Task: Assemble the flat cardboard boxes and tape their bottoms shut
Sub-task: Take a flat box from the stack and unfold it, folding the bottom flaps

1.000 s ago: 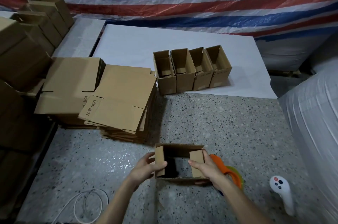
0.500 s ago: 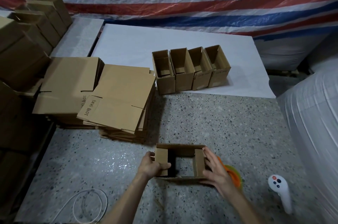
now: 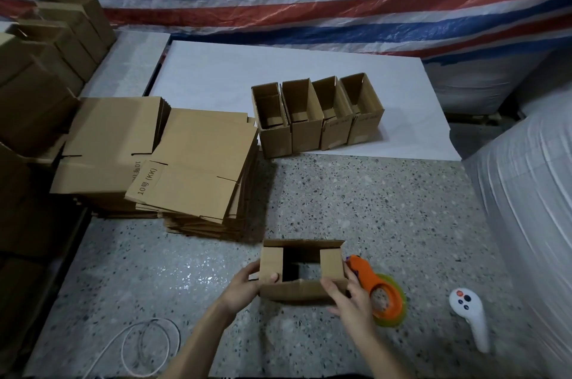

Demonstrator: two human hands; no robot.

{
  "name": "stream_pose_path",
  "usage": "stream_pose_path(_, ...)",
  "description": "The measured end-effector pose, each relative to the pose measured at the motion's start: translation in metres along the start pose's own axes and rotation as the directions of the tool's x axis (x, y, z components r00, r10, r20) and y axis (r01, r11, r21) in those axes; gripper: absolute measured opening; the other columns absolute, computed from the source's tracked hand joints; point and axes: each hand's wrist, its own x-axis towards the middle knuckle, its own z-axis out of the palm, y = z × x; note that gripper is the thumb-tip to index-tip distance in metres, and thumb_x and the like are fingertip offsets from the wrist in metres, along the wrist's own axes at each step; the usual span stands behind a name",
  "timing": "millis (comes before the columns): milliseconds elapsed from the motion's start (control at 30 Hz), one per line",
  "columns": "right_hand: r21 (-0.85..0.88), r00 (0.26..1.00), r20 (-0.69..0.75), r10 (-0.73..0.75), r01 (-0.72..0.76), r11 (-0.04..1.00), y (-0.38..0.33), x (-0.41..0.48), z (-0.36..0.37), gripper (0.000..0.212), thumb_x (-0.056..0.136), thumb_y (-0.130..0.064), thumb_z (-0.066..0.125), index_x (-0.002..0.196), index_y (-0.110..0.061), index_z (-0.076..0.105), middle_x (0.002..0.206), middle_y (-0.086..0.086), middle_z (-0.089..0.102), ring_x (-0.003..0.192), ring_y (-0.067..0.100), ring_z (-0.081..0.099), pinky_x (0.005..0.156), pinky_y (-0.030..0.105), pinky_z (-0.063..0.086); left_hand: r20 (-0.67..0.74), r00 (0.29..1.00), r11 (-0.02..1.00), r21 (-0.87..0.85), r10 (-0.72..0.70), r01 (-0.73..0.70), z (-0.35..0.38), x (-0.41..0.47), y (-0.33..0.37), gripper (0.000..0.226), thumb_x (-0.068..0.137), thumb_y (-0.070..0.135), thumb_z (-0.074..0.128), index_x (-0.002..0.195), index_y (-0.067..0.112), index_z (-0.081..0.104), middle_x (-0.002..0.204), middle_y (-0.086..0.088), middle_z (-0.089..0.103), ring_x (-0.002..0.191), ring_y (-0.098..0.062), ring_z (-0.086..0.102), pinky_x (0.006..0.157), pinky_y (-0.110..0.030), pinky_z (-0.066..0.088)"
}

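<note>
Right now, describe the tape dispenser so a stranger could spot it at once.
Start at the speckled grey surface in the foreground. The nearest open box stands on it, and the tape dispenser lies right of that box. It is the only orange thing; the controller farther right is white.

Dim, cool overhead light; the flat cardboard stack [image 3: 198, 168] throws a soft shadow rightward. Left edge murky, edges bowed by wide-angle distortion.
</note>
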Motion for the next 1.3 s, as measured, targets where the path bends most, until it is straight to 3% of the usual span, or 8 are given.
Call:
stream_pose_path(200, -0.187, 0.969, -0.216, -0.122, 0.082, 0.979, 0.006, 0.004, 0.025, 0.058, 0.083, -0.034, 0.078, 0.136, -0.019, 0.058, 0.152, -0.002, 0.042, 0.132, 0.015, 0.044, 0.114, 0.041, 0.038, 0.029, 0.999, 0.975, -0.222, -0.024, 0.029, 0.002, -0.017, -0.026, 0.062, 0.083, 0.079, 0.05, 0.128, 0.037, 0.059, 0.126, 0.015, 0.066, 0.117, -0.003, 0.06, 0.101, -0.026, 0.044)
stream_pose_path(300, -0.16, 0.971, -0.18, -0.156, 0.127, 0.979, 0.0, 0.005, 0.022, 0.101, 0.08, -0.029, 0.083, 0.156, -0.045, 0.017, 0.152, -0.018, 0.022, 0.14, 0.005, 0.024, 0.118, 0.035, 0.023, -0.112, 0.99, 0.986, -0.137, 0.081, -0.096, 0.01, -0.017, -0.034, 0.074, 0.065, 0.048, 0.086, 0.13, 0.028, 0.058, 0.132, -0.004, 0.063, 0.113, -0.016, 0.066, 0.094, -0.031, 0.055)
stream_pose_path(467, -0.41, 0.972, 0.072, -0.222, 0.231, 0.882, -0.015, 0.022, 0.004, 0.112, 0.084, -0.026, 0.079, 0.147, -0.065, -0.005, 0.164, -0.013, 0.011, 0.15, 0.014, 0.014, 0.122, 0.05, 0.022, -0.115, 0.972, 0.975, -0.063, 0.204, -0.212, 0.008, -0.012, -0.024, 0.114, 0.077, 0.012, 0.085, 0.155, 0.048, 0.01, 0.145, -0.005, 0.038, 0.125, -0.031, 0.055, 0.09, -0.044, 0.059)
stream_pose_path(700, -0.43, 0.95, 0.151, -0.273, 0.312, 0.848, -0.017, 0.031, -0.022, 0.076, 0.083, -0.021, 0.08, 0.127, -0.067, 0.038, 0.134, -0.011, 0.052, 0.122, 0.017, 0.057, 0.091, 0.045, 0.059, -0.099, 0.917, 0.918, 0.138, 0.386, -0.371, 0.01, -0.01, -0.021, 0.107, 0.066, 0.04, 0.092, 0.149, 0.054, 0.026, 0.152, 0.018, 0.038, 0.13, -0.022, 0.052, 0.093, -0.043, 0.058)
stream_pose_path(933, -0.486, 0.932, 0.172, -0.318, 0.361, 0.796, 0.004, 0.025, -0.029, 0.029, 0.086, -0.035, 0.075, 0.111, -0.037, 0.059, 0.137, -0.009, 0.052, 0.134, 0.007, 0.044, 0.112, 0.035, 0.036, -0.123, 0.877, 0.86, 0.297, 0.465, -0.415, 0.008, -0.009, -0.032, 0.069, 0.066, 0.062, 0.083, 0.125, 0.054, 0.048, 0.146, 0.03, 0.031, 0.126, -0.017, 0.054, 0.092, -0.023, 0.055)
stream_pose_path(1100, -0.375, 0.934, -0.039, -0.356, 0.316, 0.872, 0.008, 0.024, -0.007, 0.006, 0.089, -0.034, 0.068, 0.094, -0.032, 0.066, 0.105, -0.013, 0.07, 0.11, 0.008, 0.063, 0.097, 0.034, 0.051, -0.084, 0.897, 0.772, 0.547, 0.435, -0.323, 0.007, -0.014, -0.036, 0.081, 0.08, 0.081, 0.05, 0.151, 0.048, 0.029, 0.16, 0.009, 0.024, 0.135, -0.021, 0.046, 0.107, -0.043, 0.048)
stream_pose_path(1200, -0.299, 0.947, -0.179, -0.265, 0.204, 0.932, 0.004, 0.023, 0.006, 0.011, 0.091, -0.023, 0.072, 0.091, -0.027, 0.062, 0.095, -0.006, 0.069, 0.096, 0.016, 0.066, 0.085, 0.036, 0.054, -0.088, 0.911, 0.75, 0.603, 0.403, -0.273, 0.021, -0.019, -0.036, 0.069, 0.096, 0.063, 0.037, 0.151, 0.053, -0.003, 0.163, 0.005, 0.017, 0.138, -0.022, 0.045, 0.107, -0.04, 0.045)
stream_pose_path(1300, -0.212, 0.957, -0.235, -0.172, 0.123, 0.97, 0.004, 0.023, 0.014, 0.024, 0.091, -0.023, 0.073, 0.107, -0.024, 0.056, 0.107, -0.002, 0.064, 0.1, 0.018, 0.063, 0.085, 0.039, 0.054, -0.06, 0.901, 0.757, 0.568, 0.429, -0.322, 0.034, -0.023, -0.037, 0.058, 0.105, 0.043, 0.035, 0.147, 0.061, -0.002, 0.167, 0.006, -0.004, 0.146, -0.021, 0.036, 0.114, -0.03, 0.034)
